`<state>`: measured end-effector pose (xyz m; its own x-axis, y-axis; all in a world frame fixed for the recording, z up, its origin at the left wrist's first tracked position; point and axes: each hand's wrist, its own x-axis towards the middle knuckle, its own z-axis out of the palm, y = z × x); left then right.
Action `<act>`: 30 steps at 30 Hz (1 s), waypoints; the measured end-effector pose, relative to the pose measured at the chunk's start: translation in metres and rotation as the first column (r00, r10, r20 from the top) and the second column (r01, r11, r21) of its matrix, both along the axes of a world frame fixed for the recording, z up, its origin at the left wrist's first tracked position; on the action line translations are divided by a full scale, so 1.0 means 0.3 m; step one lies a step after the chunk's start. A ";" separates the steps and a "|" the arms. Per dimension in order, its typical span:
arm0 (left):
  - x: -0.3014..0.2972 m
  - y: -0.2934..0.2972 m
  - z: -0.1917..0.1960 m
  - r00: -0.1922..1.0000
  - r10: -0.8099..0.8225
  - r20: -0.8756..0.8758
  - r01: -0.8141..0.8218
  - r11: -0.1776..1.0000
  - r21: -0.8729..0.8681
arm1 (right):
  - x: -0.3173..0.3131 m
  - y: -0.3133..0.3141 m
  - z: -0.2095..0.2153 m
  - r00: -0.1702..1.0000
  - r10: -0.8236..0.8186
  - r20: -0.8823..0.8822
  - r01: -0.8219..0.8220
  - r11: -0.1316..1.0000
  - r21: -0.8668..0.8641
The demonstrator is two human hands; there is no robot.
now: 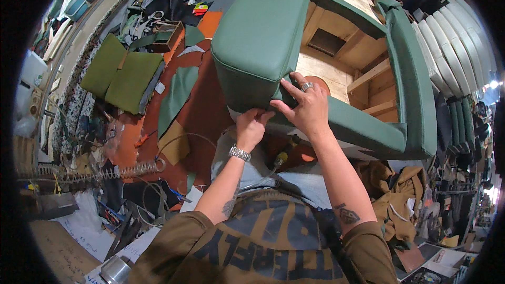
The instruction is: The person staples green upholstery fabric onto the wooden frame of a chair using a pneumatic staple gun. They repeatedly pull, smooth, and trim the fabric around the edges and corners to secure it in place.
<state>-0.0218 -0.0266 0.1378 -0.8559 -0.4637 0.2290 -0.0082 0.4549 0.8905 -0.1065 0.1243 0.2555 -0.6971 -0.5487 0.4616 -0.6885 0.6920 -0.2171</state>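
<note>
In front of me stands an armchair frame, its arm and front rail covered in green leather-like upholstery, with bare wood showing inside the seat opening. My left hand pinches the lower edge of the green cover where the arm meets the front rail. My right hand, a ring on one finger, lies on the same corner with its fingers apart, fingertips pressing the cover at the seam. Between my legs, under the rail, rests a tool with a yellow-and-black body, partly hidden.
Olive-green padded pieces lie on the left, near an open wooden box and a green offcut. A coiled air hose runs in from the left. Brown cloth is heaped at right; white padded panels stand behind the chair.
</note>
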 end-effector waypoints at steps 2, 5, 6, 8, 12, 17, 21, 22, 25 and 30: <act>-0.014 -0.009 -0.024 1.000 -0.002 -0.025 0.000 0.994 -0.111 | 0.003 -0.003 -0.004 1.000 -0.009 0.010 0.009 1.000 0.025; -0.027 -0.003 -0.067 0.999 0.031 -0.006 -0.031 0.999 -0.033 | 0.013 -0.012 -0.014 1.000 -0.025 -0.009 0.025 0.999 0.039; -0.034 -0.003 -0.081 0.997 0.058 -0.057 -0.064 0.992 -0.106 | 0.016 -0.018 -0.017 0.999 -0.036 -0.012 0.037 0.999 0.040; -0.035 -0.005 -0.108 0.984 0.093 -0.149 -0.124 0.968 -0.216 | 0.027 -0.028 -0.022 0.998 -0.054 -0.010 0.055 0.998 0.044; -0.026 -0.006 -0.145 0.972 0.201 -0.123 -0.215 0.971 -0.106 | 0.036 -0.048 -0.018 0.997 -0.082 0.002 0.082 0.994 0.068; -0.018 -0.015 -0.156 0.979 0.189 -0.073 -0.200 0.955 -0.220 | 0.038 -0.054 -0.009 0.996 -0.092 0.008 0.090 0.990 0.106; -0.012 -0.016 -0.127 0.895 0.275 -0.351 -0.421 0.783 -0.458 | 0.043 -0.064 -0.020 0.992 -0.123 0.001 0.122 0.982 0.146; -0.010 -0.016 -0.116 0.869 0.287 -0.403 -0.465 0.752 -0.467 | 0.042 -0.069 -0.025 0.991 -0.134 -0.022 0.135 0.981 0.141; -0.032 -0.044 -0.079 0.813 0.185 -0.553 -0.510 0.685 -0.520 | 0.044 -0.080 -0.041 0.983 -0.175 -0.052 0.182 0.965 0.188; -0.023 -0.128 -0.032 0.937 -0.061 -0.344 -0.302 0.358 -0.884 | 0.047 -0.081 -0.053 0.988 -0.153 -0.022 0.155 0.974 0.167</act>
<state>-0.0287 -0.0650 0.1283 -0.6216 0.0992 0.7770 0.0127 0.9931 -0.1167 -0.0923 0.1001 0.2397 -0.7755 -0.5054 0.3784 -0.5723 0.8158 -0.0834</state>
